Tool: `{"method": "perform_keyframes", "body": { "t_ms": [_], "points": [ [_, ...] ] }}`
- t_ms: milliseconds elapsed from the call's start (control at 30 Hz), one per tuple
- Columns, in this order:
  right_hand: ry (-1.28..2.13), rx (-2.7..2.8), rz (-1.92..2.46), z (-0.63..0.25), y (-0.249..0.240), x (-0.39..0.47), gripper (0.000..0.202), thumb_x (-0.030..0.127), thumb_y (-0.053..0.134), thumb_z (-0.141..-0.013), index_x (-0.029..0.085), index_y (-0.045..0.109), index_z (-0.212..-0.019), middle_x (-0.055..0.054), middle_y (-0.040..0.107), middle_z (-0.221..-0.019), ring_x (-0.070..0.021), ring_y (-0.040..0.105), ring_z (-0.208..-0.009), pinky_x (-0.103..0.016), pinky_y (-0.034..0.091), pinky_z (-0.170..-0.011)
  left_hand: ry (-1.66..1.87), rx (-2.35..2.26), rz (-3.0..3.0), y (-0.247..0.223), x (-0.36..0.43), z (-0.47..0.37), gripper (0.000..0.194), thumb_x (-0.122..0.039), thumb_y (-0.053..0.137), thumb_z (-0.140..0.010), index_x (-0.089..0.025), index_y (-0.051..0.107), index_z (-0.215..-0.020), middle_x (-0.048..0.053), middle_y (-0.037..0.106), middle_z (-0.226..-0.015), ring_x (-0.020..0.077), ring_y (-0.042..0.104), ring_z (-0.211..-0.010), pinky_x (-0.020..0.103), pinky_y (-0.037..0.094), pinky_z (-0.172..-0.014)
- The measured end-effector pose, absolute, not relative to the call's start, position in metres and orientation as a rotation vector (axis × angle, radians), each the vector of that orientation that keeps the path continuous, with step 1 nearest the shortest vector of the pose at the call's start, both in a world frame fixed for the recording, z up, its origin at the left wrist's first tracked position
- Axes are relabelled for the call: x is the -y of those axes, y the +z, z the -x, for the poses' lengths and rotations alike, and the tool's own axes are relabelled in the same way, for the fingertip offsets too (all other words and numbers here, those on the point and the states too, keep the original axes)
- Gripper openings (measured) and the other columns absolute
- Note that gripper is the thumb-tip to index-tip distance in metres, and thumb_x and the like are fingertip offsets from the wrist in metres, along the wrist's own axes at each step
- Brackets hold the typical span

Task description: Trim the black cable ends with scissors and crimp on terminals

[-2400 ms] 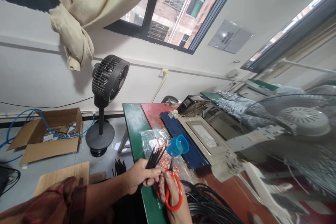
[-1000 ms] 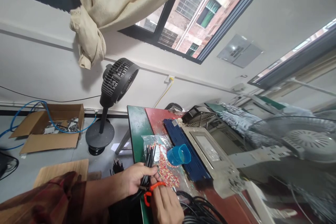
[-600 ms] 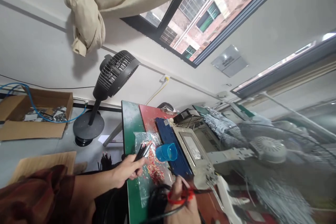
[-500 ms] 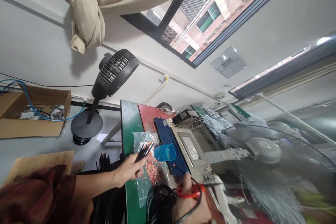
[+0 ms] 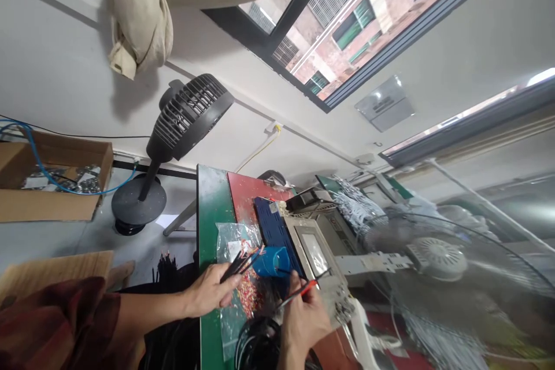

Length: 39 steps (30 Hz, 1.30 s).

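Observation:
My left hand (image 5: 212,289) is closed round a bundle of black wires (image 5: 236,266) whose stripped, coloured ends point toward a blue cup (image 5: 272,262). Pinched in my right hand (image 5: 303,306) is a red-handled tool (image 5: 309,287), just right of the cup; a thin black wire end shows by its fingertips. Beneath the left hand lies a clear plastic bag (image 5: 229,318) with many small red and yellow scraps (image 5: 248,295). A coil of black cable (image 5: 255,342) sits between the two forearms.
A beige machine (image 5: 314,251) and a blue tray (image 5: 273,228) stand on the green table (image 5: 208,214). A dark fan (image 5: 188,113) is at the left, a large caged fan (image 5: 437,258) at the right. A cardboard box (image 5: 47,205) rests on the floor.
My right hand has moved up toward the cup, and the red tool has turned in its grip. The left hand's wire ends are now against or in front of the cup. The view has shifted slightly.

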State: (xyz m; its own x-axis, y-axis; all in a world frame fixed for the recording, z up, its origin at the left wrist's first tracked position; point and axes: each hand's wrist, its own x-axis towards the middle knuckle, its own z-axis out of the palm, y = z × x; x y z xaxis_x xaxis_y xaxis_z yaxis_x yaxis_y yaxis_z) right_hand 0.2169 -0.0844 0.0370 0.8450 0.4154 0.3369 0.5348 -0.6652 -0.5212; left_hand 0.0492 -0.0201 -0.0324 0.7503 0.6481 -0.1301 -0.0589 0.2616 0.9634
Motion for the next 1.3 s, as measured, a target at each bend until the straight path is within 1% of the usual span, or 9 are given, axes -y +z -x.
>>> {"method": "perform_keyframes", "body": {
  "t_ms": [200,467,667,767,867,1033,1167,1300],
  "points": [
    [-0.298,0.718,2.453,-0.222,0.029,0.084,0.043,0.062,0.045,-0.074,0.025,0.057,-0.056,-0.001,0.048,-0.041,-0.0187,0.046,-0.043,-0.028,0.030,-0.046,0.494,-0.553,-1.268,-0.026,0.017,-0.046,0.039,-0.056,0.040,-0.084,-0.019,0.043,-0.073,-0.009,0.042,-0.045,0.0060,0.035,-0.040,0.017,0.032,-0.046],
    [-0.272,0.742,2.466,-0.226,0.025,0.082,0.038,0.057,0.048,-0.074,0.025,0.060,-0.056,-0.001,0.048,-0.038,-0.0177,0.043,-0.039,-0.027,0.029,-0.043,0.475,-0.574,-1.288,-0.026,0.017,-0.047,0.039,-0.054,0.040,-0.085,-0.018,0.045,-0.071,-0.008,0.043,-0.044,0.0066,0.038,-0.041,0.018,0.033,-0.046],
    [-0.240,0.756,2.499,-0.227,0.025,0.080,0.039,0.058,0.048,-0.073,0.025,0.062,-0.058,-0.002,0.049,-0.040,-0.0192,0.046,-0.040,-0.028,0.028,-0.044,0.464,-0.574,-1.322,-0.028,0.016,-0.048,0.037,-0.052,0.040,-0.086,-0.018,0.047,-0.073,-0.008,0.043,-0.044,0.0068,0.039,-0.042,0.018,0.033,-0.048],
    [-0.200,0.777,2.444,-0.227,0.039,0.082,0.040,0.059,0.048,-0.073,0.024,0.061,-0.059,-0.002,0.050,-0.041,-0.0194,0.048,-0.042,-0.029,0.032,-0.046,0.452,-0.575,-1.336,-0.028,0.015,-0.048,0.037,-0.051,0.039,-0.086,-0.018,0.046,-0.071,-0.008,0.043,-0.044,0.0069,0.038,-0.042,0.018,0.033,-0.048],
    [-0.201,0.751,2.382,-0.237,0.063,0.087,0.041,0.060,0.050,-0.072,0.022,0.062,-0.062,0.000,0.051,-0.042,-0.0184,0.047,-0.044,-0.030,0.035,-0.049,0.435,-0.573,-1.327,-0.027,0.015,-0.048,0.037,-0.051,0.039,-0.087,-0.018,0.046,-0.071,-0.007,0.043,-0.044,0.0069,0.038,-0.042,0.018,0.033,-0.048],
    [-0.284,0.631,2.329,-0.279,0.101,0.091,0.039,0.057,0.058,-0.066,0.018,0.062,-0.063,0.001,0.051,-0.045,-0.0169,0.048,-0.050,-0.027,0.037,-0.052,0.408,-0.567,-1.308,-0.027,0.016,-0.049,0.036,-0.051,0.038,-0.087,-0.018,0.046,-0.074,-0.007,0.042,-0.044,0.0074,0.037,-0.041,0.019,0.032,-0.047],
    [-0.291,0.598,2.344,-0.311,0.110,0.083,0.037,0.054,0.061,-0.062,0.017,0.062,-0.063,0.002,0.050,-0.045,-0.0161,0.047,-0.051,-0.026,0.036,-0.051,0.392,-0.577,-1.360,-0.024,0.015,-0.048,0.036,-0.049,0.037,-0.088,-0.018,0.046,-0.073,-0.006,0.044,-0.045,0.0076,0.039,-0.042,0.020,0.034,-0.049],
    [-0.267,0.601,2.472,-0.328,0.106,0.073,0.042,0.058,0.058,-0.060,0.016,0.064,-0.064,0.000,0.050,-0.043,-0.0178,0.047,-0.050,-0.027,0.035,-0.050,0.378,-0.577,-1.386,-0.022,0.013,-0.047,0.034,-0.048,0.037,-0.088,-0.018,0.047,-0.076,-0.007,0.045,-0.045,0.0075,0.039,-0.042,0.020,0.035,-0.050]
  ]
}}
